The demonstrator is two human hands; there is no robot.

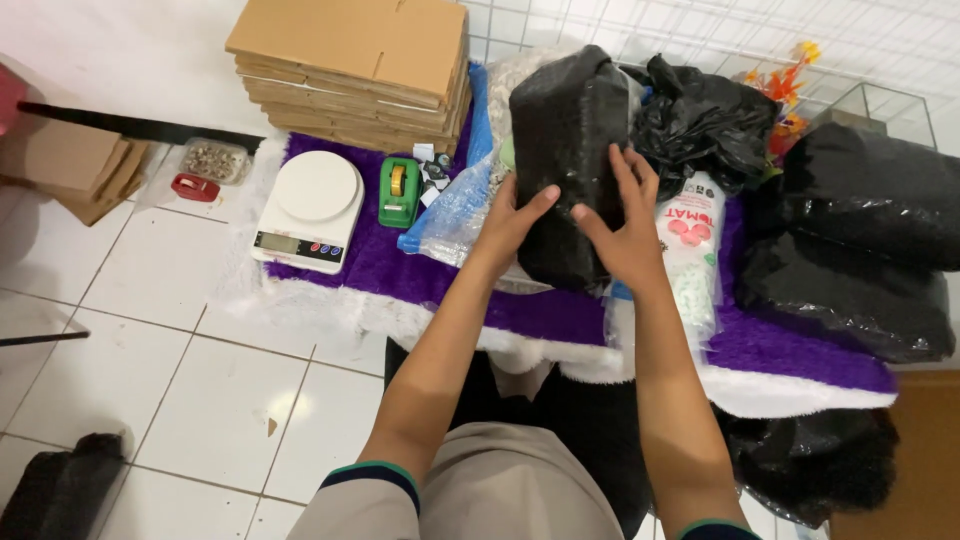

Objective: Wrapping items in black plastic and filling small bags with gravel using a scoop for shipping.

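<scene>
Up close, left hand (508, 222) and right hand (622, 222) were pressed flat on either side of the black wrapped parcel (565, 150), fingers spread, steadying it upright on the purple fluffy mat (400, 275). Beyond sat a white kitchen scale (310, 208) and green tape dispenser (399, 190), within reach. Farthest: flat cardboard stack (355, 70).

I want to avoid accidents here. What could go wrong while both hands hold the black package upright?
1. The black wrapped package stands on end, held only by the left hand and right hand; it may tip.
2. If it tips left, it could hit the green tape dispenser or the white kitchen scale.
3. The black plastic bags behind look loose and might slide.
</scene>
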